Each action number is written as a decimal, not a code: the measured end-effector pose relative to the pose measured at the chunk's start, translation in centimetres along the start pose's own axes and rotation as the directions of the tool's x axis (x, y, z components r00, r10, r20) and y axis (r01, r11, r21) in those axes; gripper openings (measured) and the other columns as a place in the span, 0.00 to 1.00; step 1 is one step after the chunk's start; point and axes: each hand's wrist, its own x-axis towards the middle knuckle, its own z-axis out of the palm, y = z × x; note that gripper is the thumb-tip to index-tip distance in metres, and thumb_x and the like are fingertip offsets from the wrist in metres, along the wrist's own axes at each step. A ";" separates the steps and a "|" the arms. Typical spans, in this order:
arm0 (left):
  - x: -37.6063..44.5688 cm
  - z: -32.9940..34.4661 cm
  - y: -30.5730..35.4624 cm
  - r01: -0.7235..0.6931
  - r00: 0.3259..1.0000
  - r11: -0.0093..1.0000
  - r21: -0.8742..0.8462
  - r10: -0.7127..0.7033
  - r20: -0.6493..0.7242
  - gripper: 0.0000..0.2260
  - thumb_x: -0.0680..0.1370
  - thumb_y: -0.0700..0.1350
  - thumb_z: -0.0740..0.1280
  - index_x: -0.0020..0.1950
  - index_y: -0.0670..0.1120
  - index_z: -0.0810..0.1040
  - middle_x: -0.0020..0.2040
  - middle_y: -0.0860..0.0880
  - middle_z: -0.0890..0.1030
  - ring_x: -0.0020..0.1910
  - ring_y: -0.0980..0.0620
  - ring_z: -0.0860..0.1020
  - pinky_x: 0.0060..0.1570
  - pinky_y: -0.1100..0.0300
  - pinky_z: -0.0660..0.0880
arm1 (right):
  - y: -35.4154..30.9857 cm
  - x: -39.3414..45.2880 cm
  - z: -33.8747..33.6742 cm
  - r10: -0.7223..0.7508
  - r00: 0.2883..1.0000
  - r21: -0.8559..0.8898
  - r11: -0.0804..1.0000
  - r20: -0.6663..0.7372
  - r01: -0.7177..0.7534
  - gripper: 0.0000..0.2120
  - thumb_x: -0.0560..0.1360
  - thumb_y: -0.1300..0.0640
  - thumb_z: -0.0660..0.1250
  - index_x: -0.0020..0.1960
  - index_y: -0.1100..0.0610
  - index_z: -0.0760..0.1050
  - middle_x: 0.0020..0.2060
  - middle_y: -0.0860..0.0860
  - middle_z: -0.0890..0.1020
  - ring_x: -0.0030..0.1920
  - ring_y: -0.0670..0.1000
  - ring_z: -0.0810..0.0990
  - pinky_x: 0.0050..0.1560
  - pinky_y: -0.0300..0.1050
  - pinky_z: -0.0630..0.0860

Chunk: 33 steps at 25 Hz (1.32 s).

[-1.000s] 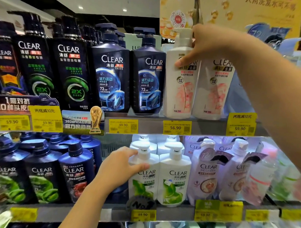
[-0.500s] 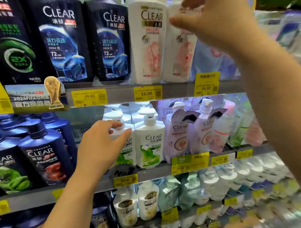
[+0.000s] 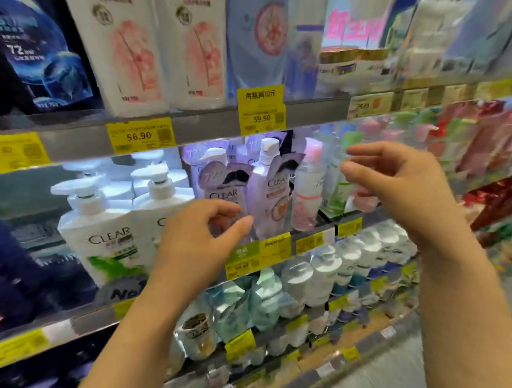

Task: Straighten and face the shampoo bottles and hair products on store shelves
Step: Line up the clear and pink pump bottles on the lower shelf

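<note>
At the centre of the frame, on the middle shelf, stand two pale lilac CLEAR bottles with dark-printed hang tags over their necks, both tilted slightly. Just right of them is a clear pink pump bottle, then a green-and-clear bottle, blurred. The left hand is raised in front of the left lilac bottle, fingers loosely curled and spread; its fingertips overlap the bottle's lower label, but whether they touch it cannot be told, and it grips nothing plainly. The right hand hangs at centre right before the green and pink bottles, thumb and forefinger apart, the other fingers curled, holding nothing; it hides part of the products behind it.

Left of the lilac pair are white CLEAR pump bottles with green leaf labels, several deep. On the upper shelf, at upper left, sit two white bottles with pink blossom print and a dark blue bottle at the frame edge. Yellow price tags reading 56.90 and 59.90 hang on that shelf's rail. At lower centre, a lower shelf carries rows of white and teal capped bottles. The right side is too blurred to read.
</note>
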 end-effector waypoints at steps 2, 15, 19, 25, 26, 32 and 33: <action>0.6 3.2 1.1 -0.023 0.999 0.999 0.033 0.022 0.046 0.11 0.70 0.61 0.70 0.49 0.60 0.79 0.44 0.64 0.81 0.45 0.69 0.77 0.41 0.75 0.69 | 3.1 0.5 -1.9 0.073 0.997 0.038 0.997 -0.021 -0.072 0.06 0.73 0.52 0.77 0.47 0.41 0.84 0.45 0.41 0.88 0.42 0.42 0.85 0.37 0.34 0.78; 9.8 25.7 3.5 0.283 0.946 0.958 0.043 -0.272 -0.178 0.49 0.73 0.57 0.73 0.80 0.50 0.42 0.79 0.44 0.54 0.76 0.47 0.57 0.67 0.59 0.57 | 18.3 13.2 -8.6 0.207 0.914 -0.153 0.975 0.348 -0.163 0.29 0.74 0.49 0.76 0.71 0.45 0.70 0.63 0.43 0.79 0.52 0.53 0.85 0.54 0.58 0.82; 10.7 26.1 2.2 0.378 0.899 0.925 0.044 -0.355 -0.256 0.46 0.73 0.50 0.74 0.80 0.45 0.46 0.75 0.41 0.64 0.72 0.43 0.66 0.69 0.48 0.67 | 19.1 15.0 -5.8 0.156 0.925 -0.261 0.963 0.347 -0.064 0.35 0.74 0.44 0.72 0.75 0.53 0.63 0.65 0.52 0.78 0.56 0.58 0.83 0.55 0.56 0.80; 11.2 26.4 1.9 0.349 0.900 0.928 0.129 -0.293 -0.324 0.36 0.72 0.44 0.75 0.74 0.43 0.59 0.65 0.41 0.72 0.63 0.42 0.72 0.60 0.44 0.73 | 19.2 16.0 -3.2 0.141 0.959 -0.309 0.949 0.245 -0.060 0.41 0.73 0.42 0.73 0.76 0.59 0.59 0.54 0.59 0.81 0.54 0.60 0.82 0.48 0.53 0.80; 11.1 26.5 1.9 0.336 0.905 0.932 0.138 -0.279 -0.321 0.36 0.72 0.45 0.75 0.74 0.43 0.60 0.64 0.40 0.72 0.62 0.42 0.72 0.60 0.45 0.73 | 19.1 16.0 -3.1 0.126 0.966 -0.335 0.941 0.228 -0.043 0.43 0.72 0.40 0.74 0.76 0.59 0.59 0.55 0.59 0.81 0.55 0.60 0.81 0.47 0.52 0.79; 11.3 27.4 2.3 0.324 0.921 0.914 0.244 -0.245 -0.303 0.35 0.71 0.53 0.75 0.70 0.42 0.64 0.60 0.40 0.74 0.56 0.39 0.77 0.49 0.52 0.73 | 19.2 16.0 -3.2 0.062 0.979 -0.403 0.915 0.196 0.023 0.42 0.70 0.38 0.74 0.73 0.60 0.65 0.55 0.57 0.82 0.57 0.58 0.81 0.48 0.48 0.77; 11.2 27.4 2.2 0.313 0.927 0.915 0.255 -0.237 -0.289 0.35 0.71 0.55 0.75 0.69 0.42 0.63 0.60 0.41 0.76 0.55 0.40 0.78 0.47 0.53 0.73 | 19.2 15.9 -3.2 0.050 0.980 -0.406 0.913 0.194 0.034 0.41 0.70 0.38 0.75 0.73 0.60 0.65 0.56 0.57 0.82 0.58 0.58 0.80 0.51 0.49 0.77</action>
